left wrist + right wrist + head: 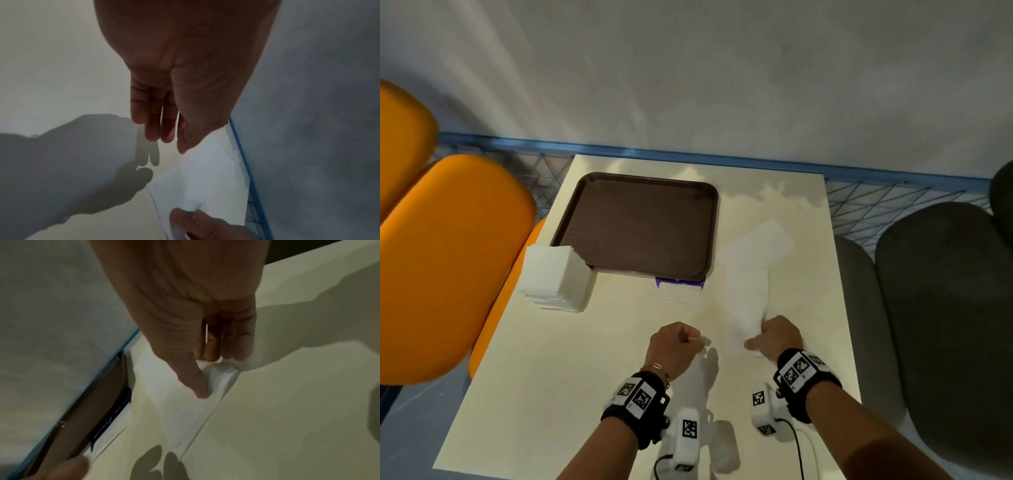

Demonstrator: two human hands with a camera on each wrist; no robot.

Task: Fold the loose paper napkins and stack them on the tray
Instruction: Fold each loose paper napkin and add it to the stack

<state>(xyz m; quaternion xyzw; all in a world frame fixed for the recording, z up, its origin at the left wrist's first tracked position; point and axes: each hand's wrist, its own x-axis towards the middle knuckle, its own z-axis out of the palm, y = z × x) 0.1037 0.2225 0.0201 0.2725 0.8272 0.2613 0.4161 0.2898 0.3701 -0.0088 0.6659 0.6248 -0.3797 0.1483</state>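
Note:
A loose white napkin (750, 274) lies unfolded and rumpled on the right side of the cream table (585, 359). My right hand (774, 334) pinches its near corner between thumb and fingers; the right wrist view shows the napkin (185, 410) bunched in that hand (216, 373). My left hand (678, 342) hovers just left of it, empty, and in the left wrist view the left hand (162, 138) has its fingers hanging relaxed beside the napkin (205, 178). The brown tray (640, 222) sits bare at the back left. A stack of white napkins (554, 277) stands at its near left corner.
A purple-and-white packet (679, 286) pokes out from under the tray's near edge. Orange chairs (448, 257) stand to the left and dark grey chairs (945, 308) to the right. A blue wire railing (876, 202) runs behind the table, below a grey wall.

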